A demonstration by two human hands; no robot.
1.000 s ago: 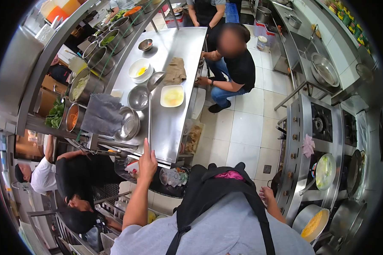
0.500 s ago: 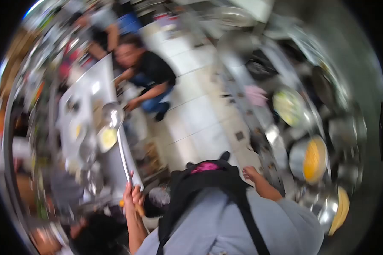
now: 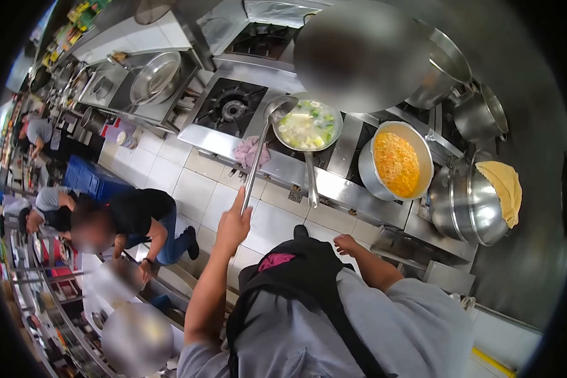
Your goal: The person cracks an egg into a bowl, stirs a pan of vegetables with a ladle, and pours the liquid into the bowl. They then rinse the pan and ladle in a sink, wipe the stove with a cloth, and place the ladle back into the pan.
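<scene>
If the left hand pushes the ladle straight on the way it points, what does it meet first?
Probably the pan of soup: the left hand holds the ladle with its bowl at the pan's near rim. Height over the rim is unclear.

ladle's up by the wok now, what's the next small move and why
Probably lower the ladle bowl into the wok. The left hand holds its handle, the bowl sits at the wok's left rim above the soup, and the right hand is free.

bright even light, strong fisheye bending, dark vignette corners, glare on steel.
</scene>
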